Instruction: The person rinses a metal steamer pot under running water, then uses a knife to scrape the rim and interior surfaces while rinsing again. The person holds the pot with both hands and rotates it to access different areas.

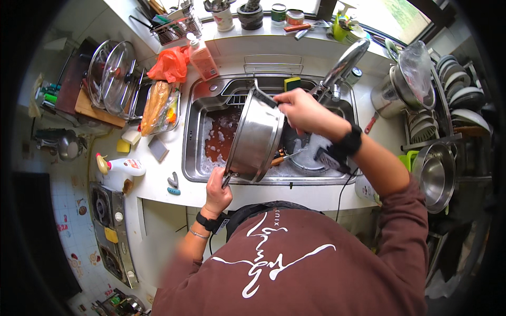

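A stainless steel pot (255,136) is tipped on its side above the sink (191,118). Gripping its near handle is my left hand (218,190); my right hand (306,112) holds the far handle. The pot's mouth seems turned towards the left basin, and its inside is hidden from me. Reddish-brown water with foam (218,134) stands in that basin. Behind my right forearm, the right basin holds a soapy round pan or lid (310,158) and a wooden-handled utensil (278,160).
The chrome faucet (336,67) rises behind my right hand. A yellow-green sponge (292,83) rests at the sink's back edge. Pot lids (118,79) and a bagged baguette (155,108) are on the left, near a spray bottle (126,166). Racked dishes (458,83) stand at right.
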`<state>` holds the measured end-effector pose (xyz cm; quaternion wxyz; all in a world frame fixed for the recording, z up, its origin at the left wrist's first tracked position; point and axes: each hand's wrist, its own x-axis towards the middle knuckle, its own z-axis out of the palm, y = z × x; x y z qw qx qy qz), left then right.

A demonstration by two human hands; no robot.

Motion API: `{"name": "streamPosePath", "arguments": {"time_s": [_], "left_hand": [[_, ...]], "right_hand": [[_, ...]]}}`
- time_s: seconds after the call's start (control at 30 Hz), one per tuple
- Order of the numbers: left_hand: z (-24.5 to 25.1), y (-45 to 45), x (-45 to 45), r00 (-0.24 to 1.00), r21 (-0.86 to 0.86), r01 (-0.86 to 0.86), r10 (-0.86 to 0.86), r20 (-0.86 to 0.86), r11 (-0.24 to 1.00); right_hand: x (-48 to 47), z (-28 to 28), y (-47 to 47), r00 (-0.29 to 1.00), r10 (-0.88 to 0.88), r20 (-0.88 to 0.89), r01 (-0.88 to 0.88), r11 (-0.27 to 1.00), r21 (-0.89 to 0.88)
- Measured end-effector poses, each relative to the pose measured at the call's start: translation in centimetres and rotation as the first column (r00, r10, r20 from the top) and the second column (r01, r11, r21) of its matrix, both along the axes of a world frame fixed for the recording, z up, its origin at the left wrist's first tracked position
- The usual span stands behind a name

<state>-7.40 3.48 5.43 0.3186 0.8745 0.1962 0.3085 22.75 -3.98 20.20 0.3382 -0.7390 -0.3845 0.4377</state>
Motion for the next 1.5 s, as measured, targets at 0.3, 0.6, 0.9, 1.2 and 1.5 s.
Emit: {"name": "streamPosePath", "arguments": {"time_s": [0.3, 0.6, 0.9, 1.2, 1.5], "left_hand": [[-0.4, -1.3, 0.9, 0.997, -0.087, -0.078, 0.079, 0.000, 0.993], [-1.0, -1.4, 1.5, 0.982, -0.065, -0.154, 0.160, 0.096, 0.986], [0.2, -1.5, 1.5, 0.997, 0.082, 0.038, -0.043, 0.071, 0.996], [11.7, 2.3, 3.4, 0.936, -0.158, 0.336, -0.348, -0.057, 0.929], [6.0, 3.9, 10.3, 0.968, -0.843, 0.116, 0.131, 0.215, 0.526]], "right_hand": [[-2.5, 0.4, -3.3, 0.985, 0.022, -0.171, -0.006, 0.996, 0.092], [1.2, -3.4, -3.3, 0.863, -0.394, -0.317, 0.457, 0.875, 0.158], [-1.2, -7.9, -2.2, 0.699, -0.411, -0.586, 0.613, 0.766, 0.194], [0.3, -2.2, -2.0, 0.669, -0.194, -0.718, 0.635, 0.651, 0.415], [-6.6, -10.5, -1.2, 0.879, -0.457, -0.139, 0.474, 0.800, 0.368]]}}
